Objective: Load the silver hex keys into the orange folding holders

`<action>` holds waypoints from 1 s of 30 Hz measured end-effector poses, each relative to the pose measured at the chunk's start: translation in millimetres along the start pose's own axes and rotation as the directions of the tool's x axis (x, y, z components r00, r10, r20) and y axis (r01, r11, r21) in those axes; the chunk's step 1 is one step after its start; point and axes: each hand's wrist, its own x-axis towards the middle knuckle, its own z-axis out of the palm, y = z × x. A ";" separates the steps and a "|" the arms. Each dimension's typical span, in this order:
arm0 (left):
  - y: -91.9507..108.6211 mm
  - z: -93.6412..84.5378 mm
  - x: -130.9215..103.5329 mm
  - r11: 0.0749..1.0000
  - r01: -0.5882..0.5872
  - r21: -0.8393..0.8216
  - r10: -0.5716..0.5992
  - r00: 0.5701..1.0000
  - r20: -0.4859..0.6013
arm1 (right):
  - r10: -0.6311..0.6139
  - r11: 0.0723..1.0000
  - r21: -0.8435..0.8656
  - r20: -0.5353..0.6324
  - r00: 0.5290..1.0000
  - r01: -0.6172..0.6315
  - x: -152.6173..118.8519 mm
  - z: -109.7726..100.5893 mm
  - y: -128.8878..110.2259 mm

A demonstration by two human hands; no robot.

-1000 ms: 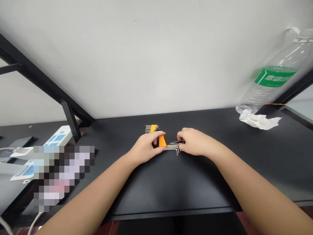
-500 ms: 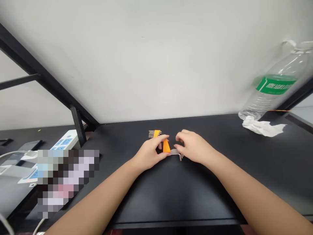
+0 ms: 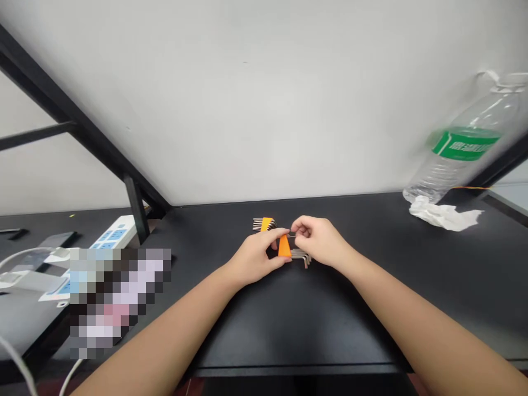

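In the head view, your left hand (image 3: 258,258) grips the orange holder (image 3: 284,247) above the black table (image 3: 247,341), its hex keys (image 3: 300,254) lying roughly left-to-right, short bent ends toward you at right; your right fingers (image 3: 303,234) pinch a thin key (image 3: 292,237).

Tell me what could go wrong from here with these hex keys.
The thin piece pinched in the right hand could slip, since little of it shows past the fingertips. If the left hand shifts, the orange holder might tilt and loosen the protruding keys. The left fingers might also nudge the other orange piece just beyond them.
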 end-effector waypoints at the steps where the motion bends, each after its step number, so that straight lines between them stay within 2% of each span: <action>1: -0.6 0.3 -0.3 1.000 0.013 0.011 -0.013 1.000 -0.001 | 0.015 0.998 -0.055 -0.003 1.000 -0.015 1.2 -5.2 1.0; 5: -2.8 1.1 -0.3 0.998 0.045 0.043 -0.045 0.999 0.008 | 0.069 0.963 -0.261 0.014 0.998 -0.063 5.6 -22.9 8.0; 8: -5.0 1.8 0.7 0.999 0.030 0.044 -0.030 1.000 -0.006 | 0.091 0.911 -0.407 0.056 0.994 -0.061 6.9 -28.3 13.5; 13: -7.5 1.9 2.0 0.998 0.051 0.032 -0.051 0.999 -0.001 | 0.130 0.882 -0.470 0.181 0.975 -0.030 7.0 -29.9 18.1; 15: -8.0 2.0 2.0 0.998 0.052 0.029 -0.052 0.999 0.000 | 0.129 0.875 -0.483 0.163 0.978 -0.035 7.5 -30.4 19.3; 19: -9.2 2.6 2.0 0.999 0.023 0.026 -0.023 1.000 -0.015 | 0.163 0.822 -0.558 0.040 0.986 -0.113 9.9 -28.6 22.7; 24: -10.6 2.7 2.3 0.999 0.045 0.026 -0.045 0.999 -0.017 | 0.070 0.765 -0.644 0.104 0.992 0.013 11.1 -24.6 27.2; 30: -10.8 2.4 2.3 0.999 0.045 0.011 -0.045 0.999 -0.020 | -0.021 0.842 -0.520 0.235 0.972 0.144 3.1 -24.2 24.1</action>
